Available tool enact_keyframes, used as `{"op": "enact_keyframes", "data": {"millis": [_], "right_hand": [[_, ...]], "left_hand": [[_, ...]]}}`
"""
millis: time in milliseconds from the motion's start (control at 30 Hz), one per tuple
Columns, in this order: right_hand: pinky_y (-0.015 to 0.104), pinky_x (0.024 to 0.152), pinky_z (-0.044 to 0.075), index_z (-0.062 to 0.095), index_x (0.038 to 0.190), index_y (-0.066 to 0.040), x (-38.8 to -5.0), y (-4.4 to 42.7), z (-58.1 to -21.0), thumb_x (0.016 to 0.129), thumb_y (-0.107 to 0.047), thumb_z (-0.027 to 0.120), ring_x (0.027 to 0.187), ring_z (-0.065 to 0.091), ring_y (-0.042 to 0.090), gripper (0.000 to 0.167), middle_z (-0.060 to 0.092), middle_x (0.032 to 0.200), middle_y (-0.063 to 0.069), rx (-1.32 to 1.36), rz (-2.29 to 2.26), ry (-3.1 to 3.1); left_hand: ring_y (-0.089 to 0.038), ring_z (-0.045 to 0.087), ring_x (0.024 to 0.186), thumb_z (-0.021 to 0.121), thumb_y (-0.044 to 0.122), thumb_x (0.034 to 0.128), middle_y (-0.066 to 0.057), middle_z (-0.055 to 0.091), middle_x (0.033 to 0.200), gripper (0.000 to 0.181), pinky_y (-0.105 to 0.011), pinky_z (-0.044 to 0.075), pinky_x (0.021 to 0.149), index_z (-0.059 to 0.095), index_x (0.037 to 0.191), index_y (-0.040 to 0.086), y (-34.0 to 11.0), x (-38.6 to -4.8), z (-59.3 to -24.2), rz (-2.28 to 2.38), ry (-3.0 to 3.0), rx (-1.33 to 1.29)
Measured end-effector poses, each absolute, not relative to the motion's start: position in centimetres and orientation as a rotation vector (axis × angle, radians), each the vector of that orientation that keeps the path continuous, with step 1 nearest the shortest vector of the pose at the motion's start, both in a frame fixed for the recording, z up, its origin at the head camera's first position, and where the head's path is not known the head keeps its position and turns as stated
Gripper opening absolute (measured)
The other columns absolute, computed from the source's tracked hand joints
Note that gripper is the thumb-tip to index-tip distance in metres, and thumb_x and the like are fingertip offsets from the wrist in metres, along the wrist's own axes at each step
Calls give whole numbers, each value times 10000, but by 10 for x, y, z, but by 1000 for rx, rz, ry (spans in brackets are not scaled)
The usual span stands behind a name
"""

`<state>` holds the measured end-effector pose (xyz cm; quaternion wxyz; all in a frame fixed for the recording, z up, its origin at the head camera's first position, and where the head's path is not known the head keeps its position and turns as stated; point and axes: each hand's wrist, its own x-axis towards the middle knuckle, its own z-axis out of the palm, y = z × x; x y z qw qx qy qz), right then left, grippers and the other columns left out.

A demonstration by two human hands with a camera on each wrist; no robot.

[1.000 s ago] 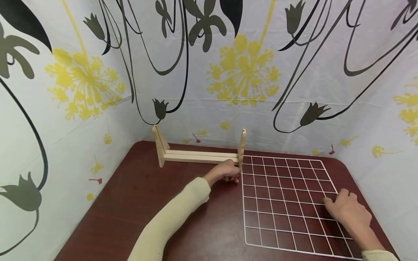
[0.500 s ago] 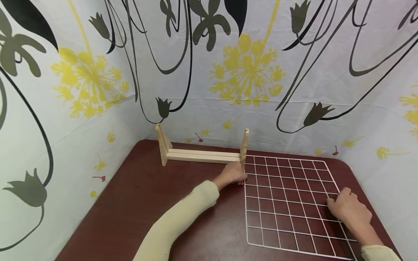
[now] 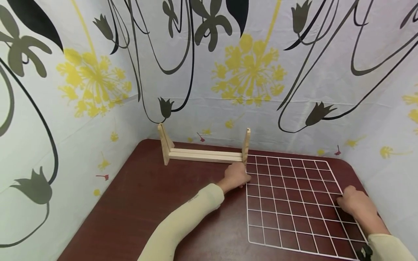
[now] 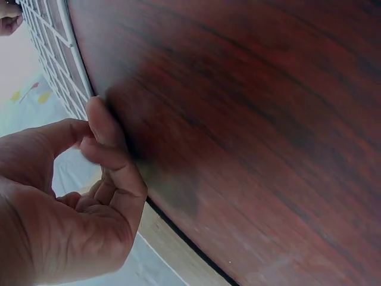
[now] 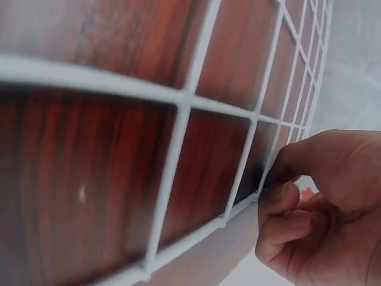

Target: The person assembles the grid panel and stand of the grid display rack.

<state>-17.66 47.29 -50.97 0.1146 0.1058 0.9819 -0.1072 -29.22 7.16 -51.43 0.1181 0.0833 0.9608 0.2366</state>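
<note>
A white wire grid panel (image 3: 248,210) lies on the right part of the dark red-brown table. My left hand (image 3: 236,174) is at its left edge, just in front of the pale wooden stand (image 3: 209,156). In the left wrist view, curled fingers (image 4: 116,173) pinch the edge wire, though the fingertips partly hide the contact. At the opposite edge, my right hand (image 3: 357,206) holds the outer wire between thumb and bent fingers, as the right wrist view shows. The stand has two uprights joined by a low crossbar; its right upright (image 3: 246,145) rises close beside the grid's back left corner.
The table (image 3: 130,210) extends to the left of the stand. Floral-patterned cloth walls (image 3: 202,87) enclose the back and both sides, close to the table's edges. A small black object (image 3: 364,251) shows at my right wrist, by the grid's front right corner.
My right hand has shifted outward at the grid's right edge, showing less of it over the wires. My left hand has edged right to the near wire. The head view has turned slightly left.
</note>
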Motion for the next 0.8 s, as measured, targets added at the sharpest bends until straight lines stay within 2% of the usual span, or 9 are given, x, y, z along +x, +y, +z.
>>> {"op": "enact_keyframes", "data": {"millis": [133, 300, 367, 667, 800], "right_hand": [[554, 649, 513, 579, 829, 79, -180, 483, -514, 892, -206, 691, 705, 617, 407, 313, 620, 812, 333, 213, -332, 2945], [391, 569, 458, 577, 632, -67, -184, 491, -518, 902, -270, 712, 552, 567, 243, 364, 596, 563, 77, 215, -423, 2936], [359, 561, 446, 575, 591, -104, -184, 491, -519, 912, -286, 701, 515, 562, 202, 390, 581, 504, 13, 230, -454, 2915], [376, 578, 472, 603, 589, -119, -176, 485, -519, 957, -300, 647, 513, 582, 172, 412, 620, 479, -35, 233, -475, 2923], [403, 566, 464, 587, 586, -106, -173, 487, -522, 950, -314, 669, 539, 574, 216, 427, 622, 520, 20, 243, -468, 2961]], "left_hand": [[-67, 582, 361, 789, 314, 873, 68, 586, 413, 378, -304, 468, 461, 648, 541, 201, 76, -290, -514, 601, 2847, 219], [-45, 591, 373, 802, 372, 874, 91, 585, 401, 424, -292, 463, 483, 668, 497, 231, 76, -291, -512, 588, 2845, 202], [-40, 602, 378, 798, 376, 876, 94, 595, 409, 420, -290, 466, 486, 673, 501, 234, 75, -291, -513, 604, 2833, 199], [-82, 652, 422, 785, 371, 873, 67, 651, 462, 367, -302, 488, 506, 742, 546, 211, 67, -296, -519, 831, 2701, 107], [-88, 646, 416, 771, 375, 879, 68, 652, 462, 381, -302, 489, 485, 730, 536, 213, 66, -295, -521, 855, 2696, 117]]}}
